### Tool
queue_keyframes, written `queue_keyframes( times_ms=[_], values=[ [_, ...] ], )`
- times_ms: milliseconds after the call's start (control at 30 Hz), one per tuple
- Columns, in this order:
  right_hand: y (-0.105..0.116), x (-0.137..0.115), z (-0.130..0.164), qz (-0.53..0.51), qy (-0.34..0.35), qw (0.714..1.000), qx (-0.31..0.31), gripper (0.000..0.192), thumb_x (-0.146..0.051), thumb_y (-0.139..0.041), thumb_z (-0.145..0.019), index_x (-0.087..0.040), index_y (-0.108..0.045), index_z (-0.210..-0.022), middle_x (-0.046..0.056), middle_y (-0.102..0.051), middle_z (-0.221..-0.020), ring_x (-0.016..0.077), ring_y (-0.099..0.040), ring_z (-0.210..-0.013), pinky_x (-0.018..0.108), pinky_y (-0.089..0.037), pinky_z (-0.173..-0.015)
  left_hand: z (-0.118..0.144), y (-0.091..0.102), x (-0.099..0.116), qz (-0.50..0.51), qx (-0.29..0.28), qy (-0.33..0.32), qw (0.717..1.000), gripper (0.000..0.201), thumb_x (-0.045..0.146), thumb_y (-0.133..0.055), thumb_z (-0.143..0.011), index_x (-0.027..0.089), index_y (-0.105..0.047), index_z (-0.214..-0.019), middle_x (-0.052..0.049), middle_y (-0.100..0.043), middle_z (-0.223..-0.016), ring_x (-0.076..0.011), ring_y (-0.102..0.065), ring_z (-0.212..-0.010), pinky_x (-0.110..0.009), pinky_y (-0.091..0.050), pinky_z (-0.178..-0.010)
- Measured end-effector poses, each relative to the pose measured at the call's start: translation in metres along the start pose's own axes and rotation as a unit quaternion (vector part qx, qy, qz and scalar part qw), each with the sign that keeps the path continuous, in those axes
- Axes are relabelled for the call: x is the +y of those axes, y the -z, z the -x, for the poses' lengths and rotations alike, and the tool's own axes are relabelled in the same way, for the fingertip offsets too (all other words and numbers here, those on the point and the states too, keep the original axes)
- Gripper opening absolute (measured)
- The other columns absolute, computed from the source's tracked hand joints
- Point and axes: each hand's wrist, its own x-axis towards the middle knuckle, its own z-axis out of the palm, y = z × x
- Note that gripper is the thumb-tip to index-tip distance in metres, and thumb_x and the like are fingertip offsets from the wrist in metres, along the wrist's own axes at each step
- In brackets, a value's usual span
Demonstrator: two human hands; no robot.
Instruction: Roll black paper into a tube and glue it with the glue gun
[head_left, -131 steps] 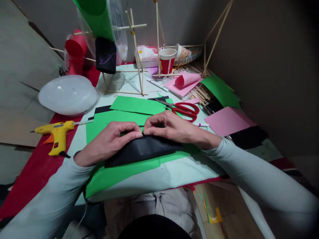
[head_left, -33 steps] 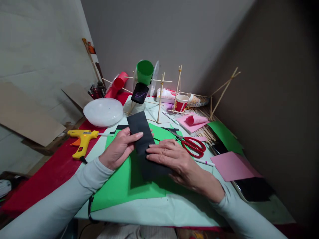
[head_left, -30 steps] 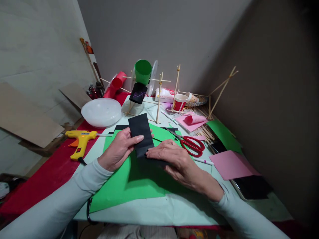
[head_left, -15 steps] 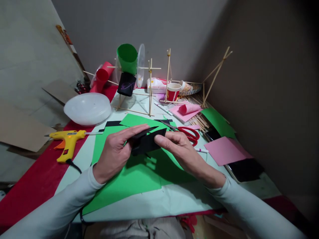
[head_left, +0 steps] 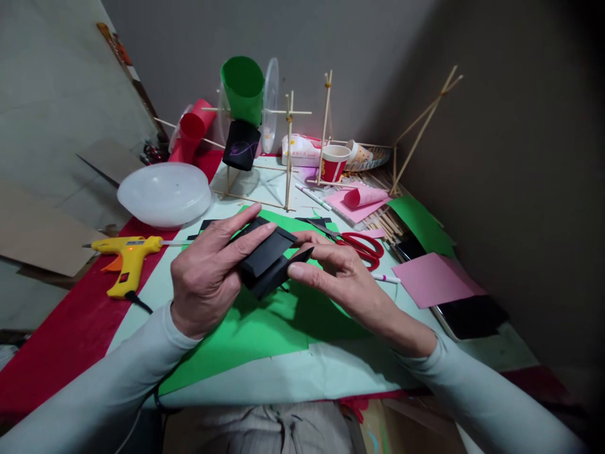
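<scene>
A folded piece of black paper is held between both hands, above the green paper sheets. My left hand grips its left side, with the fingers lying across the top face. At its right end, my right hand pinches a raised flap between thumb and fingers. The black paper has creased panels that form a shallow box-like shape; its underside is hidden. Just beyond my right hand lie red-handled scissors, blades pointing left.
A yellow glue gun and a translucent plastic bowl are on the left. Behind stand stick frames, a green paper tube and a red paper cup. Pink paper overlaps a dark phone-like slab at right.
The black paper has been tilted so its folded upper face shows. My left fingers have shifted across its top, while my right hand keeps its pinch at the right end. The view has moved slightly.
</scene>
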Motion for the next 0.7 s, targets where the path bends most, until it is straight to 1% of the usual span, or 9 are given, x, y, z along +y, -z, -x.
queue_keyframes(
  times_ms=[167, 267, 367, 500, 567, 633, 700],
  values=[
    [-0.0016, 0.0023, -0.0003, 0.013, -0.001, 1.0, -0.008, 0.035, -0.045, -0.07, -0.09, -0.019, -0.067, -0.067, 0.004, -0.068, -0.107, 0.0203, -0.061, -0.107, 0.034, -0.042, -0.097, 0.0016, -0.0014, -0.0036, -0.015, -0.012, -0.062, 0.998, 0.057, -0.001, -0.059, -0.089, 0.025, -0.064, -0.14, -0.015, -0.064, -0.144, -0.0281, -0.067, -0.124, -0.041, -0.054, -0.103],
    [-0.0028, 0.0024, 0.0005, 0.02, -0.016, 1.0, 0.009, 0.037, -0.047, -0.072, -0.088, -0.019, -0.063, -0.066, 0.004, -0.069, -0.106, 0.0205, -0.062, -0.105, 0.033, -0.042, -0.096, 0.0021, -0.0015, -0.0032, -0.01, -0.023, -0.074, 0.997, 0.056, 0.002, -0.058, -0.091, 0.026, -0.062, -0.141, -0.013, -0.063, -0.145, -0.0287, -0.067, -0.124, -0.042, -0.054, -0.103],
    [-0.0036, 0.0038, 0.001, 0.01, -0.031, 0.999, 0.022, 0.034, -0.049, -0.074, -0.086, -0.019, -0.064, -0.073, 0.003, -0.071, -0.105, 0.0195, -0.062, -0.099, 0.031, -0.044, -0.092, 0.0018, -0.0013, -0.0019, 0.0, -0.024, -0.075, 0.997, 0.056, 0.003, -0.057, -0.091, 0.026, -0.062, -0.142, -0.013, -0.062, -0.146, -0.0291, -0.066, -0.125, -0.043, -0.054, -0.103],
    [-0.0046, 0.0081, 0.0003, 0.014, -0.042, 0.998, 0.036, 0.036, -0.052, -0.076, -0.084, -0.018, -0.064, -0.083, 0.0, -0.066, -0.087, 0.0168, -0.059, -0.085, 0.029, -0.044, -0.078, 0.0007, -0.0013, -0.0004, -0.004, -0.026, -0.081, 0.996, 0.055, 0.001, -0.055, -0.091, 0.024, -0.063, -0.14, -0.015, -0.064, -0.144, -0.0284, -0.067, -0.124, -0.043, -0.055, -0.102],
    [-0.005, 0.0094, -0.0001, 0.027, -0.039, 0.998, 0.038, 0.038, -0.053, -0.077, -0.083, -0.018, -0.063, -0.084, 0.0, -0.063, -0.084, 0.0159, -0.057, -0.081, 0.028, -0.043, -0.074, 0.0, -0.0012, -0.0002, -0.008, -0.035, -0.086, 0.996, 0.053, 0.002, -0.056, -0.091, 0.024, -0.064, -0.139, -0.015, -0.064, -0.143, -0.0285, -0.067, -0.124, -0.043, -0.056, -0.101],
    [-0.0052, 0.0091, 0.0001, 0.046, -0.027, 0.998, 0.029, 0.036, -0.052, -0.075, -0.085, -0.018, -0.063, -0.086, 0.0, -0.062, -0.084, 0.0158, -0.055, -0.08, 0.029, -0.043, -0.073, -0.0007, -0.0011, -0.0006, -0.013, -0.031, -0.089, 0.995, 0.052, 0.003, -0.057, -0.092, 0.024, -0.064, -0.138, -0.015, -0.065, -0.143, -0.0284, -0.067, -0.124, -0.042, -0.056, -0.101],
    [-0.0049, 0.0073, 0.0011, 0.062, -0.013, 0.998, 0.006, 0.03, -0.048, -0.07, -0.091, -0.019, -0.065, -0.095, 0.0, -0.063, -0.087, 0.0162, -0.056, -0.081, 0.029, -0.043, -0.073, -0.001, -0.0012, -0.0011, -0.018, -0.023, -0.091, 0.995, 0.052, 0.002, -0.056, -0.092, 0.024, -0.064, -0.138, -0.015, -0.065, -0.142, -0.0277, -0.068, -0.124, -0.042, -0.056, -0.101]
  ],
)
